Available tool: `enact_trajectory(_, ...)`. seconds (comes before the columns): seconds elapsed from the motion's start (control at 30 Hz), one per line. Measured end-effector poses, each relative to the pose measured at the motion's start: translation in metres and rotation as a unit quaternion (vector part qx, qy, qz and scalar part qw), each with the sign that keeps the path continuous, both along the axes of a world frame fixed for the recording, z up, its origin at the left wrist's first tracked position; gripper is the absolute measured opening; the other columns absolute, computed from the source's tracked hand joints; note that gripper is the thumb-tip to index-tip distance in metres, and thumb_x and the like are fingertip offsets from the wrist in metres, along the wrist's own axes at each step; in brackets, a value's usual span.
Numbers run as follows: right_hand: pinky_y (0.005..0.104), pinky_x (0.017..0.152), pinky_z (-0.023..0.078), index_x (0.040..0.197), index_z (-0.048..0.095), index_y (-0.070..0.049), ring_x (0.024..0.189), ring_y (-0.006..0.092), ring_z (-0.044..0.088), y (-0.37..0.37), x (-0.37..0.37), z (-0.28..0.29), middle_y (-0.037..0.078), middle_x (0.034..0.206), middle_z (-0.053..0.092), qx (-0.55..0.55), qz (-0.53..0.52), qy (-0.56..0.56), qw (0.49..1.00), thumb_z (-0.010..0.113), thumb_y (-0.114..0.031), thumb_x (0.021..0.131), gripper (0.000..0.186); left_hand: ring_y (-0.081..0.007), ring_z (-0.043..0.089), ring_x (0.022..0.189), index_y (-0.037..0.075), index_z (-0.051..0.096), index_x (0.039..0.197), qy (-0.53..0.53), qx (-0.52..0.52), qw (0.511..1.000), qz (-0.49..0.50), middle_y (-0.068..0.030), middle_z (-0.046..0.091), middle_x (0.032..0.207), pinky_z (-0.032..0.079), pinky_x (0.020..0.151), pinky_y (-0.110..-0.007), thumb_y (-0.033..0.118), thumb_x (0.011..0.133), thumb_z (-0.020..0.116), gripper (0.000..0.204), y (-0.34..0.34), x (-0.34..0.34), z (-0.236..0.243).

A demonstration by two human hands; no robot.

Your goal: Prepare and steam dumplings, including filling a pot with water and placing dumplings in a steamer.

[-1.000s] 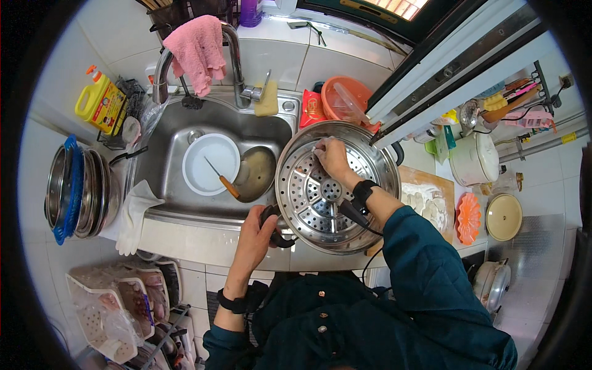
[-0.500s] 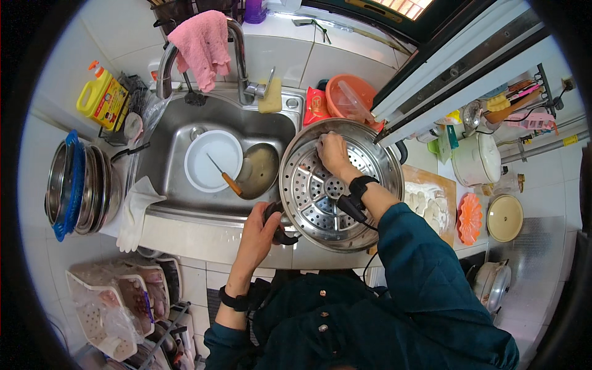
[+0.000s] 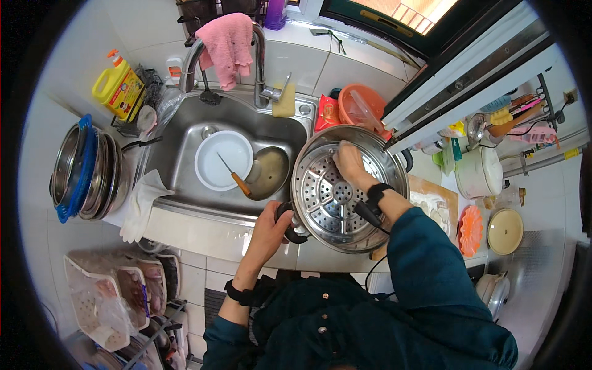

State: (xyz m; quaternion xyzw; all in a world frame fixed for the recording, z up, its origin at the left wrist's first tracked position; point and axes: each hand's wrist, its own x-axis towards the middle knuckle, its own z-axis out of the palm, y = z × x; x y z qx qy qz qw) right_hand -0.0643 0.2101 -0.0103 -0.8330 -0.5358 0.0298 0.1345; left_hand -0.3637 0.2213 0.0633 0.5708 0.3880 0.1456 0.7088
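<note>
We see the right hand [image 3: 351,163] inside the pot [image 3: 394,176], fingers bent down toward the perforated plate [image 3: 343,213] near its far edge; the fingertips are hidden behind the knuckles, so we cannot tell whether they pinch anything; the left hand [image 3: 268,234] has its fingers curled round the near black handle [image 3: 296,236], though their far side is out of our sight; the pot sits just right of the sink [image 3: 179,148], and the right forearm and a dark cable end [image 3: 368,213] cover part of its plate.

Beyond it, the window frame [image 3: 441,92] cuts across our view of the orange bowl [image 3: 370,103]; the board [image 3: 425,185] is partly hidden by pot and sleeve [image 3: 425,259], and its whitish lumps [image 3: 439,214] blur together for us; in the sink, the knife [image 3: 240,184] lies across the basin [image 3: 206,179]; the towel [image 3: 227,49] hides some of the tap [image 3: 259,68].
</note>
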Motion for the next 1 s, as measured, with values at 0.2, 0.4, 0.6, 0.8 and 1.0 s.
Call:
enact_trajectory(0.2,0.0493,0.064,0.044,0.078,0.053,0.004,0.071,0.0439,0.057,-0.032,-0.011,0.052,0.027,0.073,0.058,0.063,0.047,0.13,0.988,0.051,-0.01,0.078,0.014,-0.0136,0.058,0.067,-0.003,0.048,0.108,-0.003,-0.024,1.0,0.013,-0.0091,0.059,0.084,0.049,0.047,-0.025,0.028,0.091,0.049,0.035,0.002,-0.008,-0.002)
enact_trajectory(0.4,0.0444,0.062,0.043,0.078,0.051,0.002,0.07,0.0398,0.057,-0.018,-0.001,0.058,0.023,0.069,0.057,0.074,0.029,0.195,0.978,0.051,-0.011,0.08,0.013,-0.014,0.06,0.071,0.001,0.049,0.109,-0.008,-0.088,0.996,0.033,-0.0076,0.058,0.084,0.049,0.054,-0.026,0.031,0.093,0.046,0.034,0.012,-0.023,0.005)
enact_trajectory(0.6,0.0434,0.063,0.043,0.079,0.052,0.001,0.069,0.0369,0.057,-0.001,-0.066,0.13,0.021,0.071,0.056,0.093,0.089,0.27,0.954,0.051,-0.006,0.079,0.007,-0.0169,0.062,0.071,0.002,0.049,0.109,-0.023,-0.123,0.991,0.049,-0.009,0.06,0.084,0.05,0.055,-0.027,0.039,0.093,0.046,0.041,0.001,-0.046,-0.007)
enact_trajectory(0.8,0.0354,0.072,0.048,0.086,0.059,0.0,0.086,0.0305,0.058,0.045,-0.127,0.154,0.012,0.088,0.06,0.266,0.353,0.057,0.895,0.054,0.001,0.075,0.012,-0.0177,0.061,0.074,-0.007,0.045,0.109,-0.065,-0.171,0.983,0.028,-0.0129,0.057,0.091,0.054,0.06,-0.031,0.031,0.087,0.058,0.046,-0.015,-0.006,0.011)
enact_trajectory(1.0,0.0378,0.084,0.046,0.089,0.061,0.001,0.101,0.0317,0.055,0.015,-0.137,0.17,0.017,0.104,0.058,0.041,0.3,0.013,0.953,0.057,0.003,0.069,0.021,-0.0111,0.06,0.058,-0.001,0.057,0.09,-0.096,-0.132,0.985,0.047,-0.0045,0.061,0.072,0.051,0.052,-0.024,0.018,0.086,0.059,0.02,-0.001,0.015,-0.012)
